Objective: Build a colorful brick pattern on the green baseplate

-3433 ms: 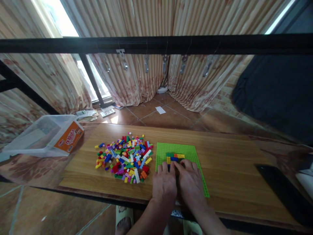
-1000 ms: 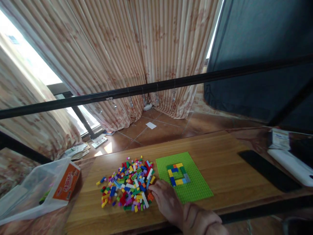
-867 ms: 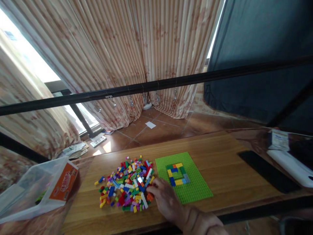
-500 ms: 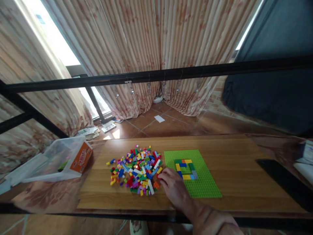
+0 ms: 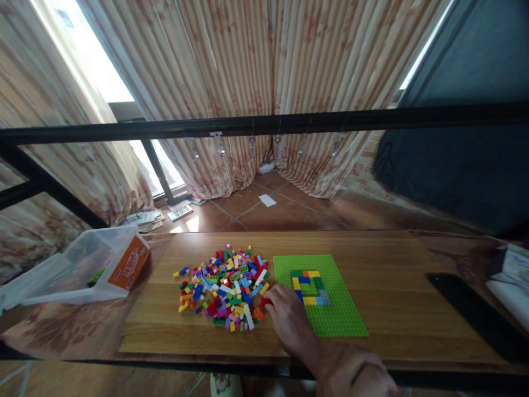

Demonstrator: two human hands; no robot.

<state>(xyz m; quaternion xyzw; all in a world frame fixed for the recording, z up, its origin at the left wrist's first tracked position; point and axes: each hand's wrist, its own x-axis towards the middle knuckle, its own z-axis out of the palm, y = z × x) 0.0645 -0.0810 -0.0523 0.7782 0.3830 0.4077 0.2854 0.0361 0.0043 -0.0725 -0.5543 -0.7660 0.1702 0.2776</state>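
Observation:
My right hand reaches in from the lower right, its fingers closed at the right edge of a pile of toy building bricks. Between the fingertips a red brick shows, partly covered by them. An orange brick piece lies just below the fingers. To the right of the hand is a green baseplate, partly behind my wrist. On it stands a rectangular ring of yellow, blue, green, orange and grey bricks. My left hand is out of view.
A clear plastic bin with an orange label sits left of the wooden board. A long black object lies at the right. Beyond the table runs a black metal bar before striped curtains.
The view has shifted slightly, so the table things appear a little further left. My right hand stays at the pile's right edge, and more of the red brick shows at its fingertips.

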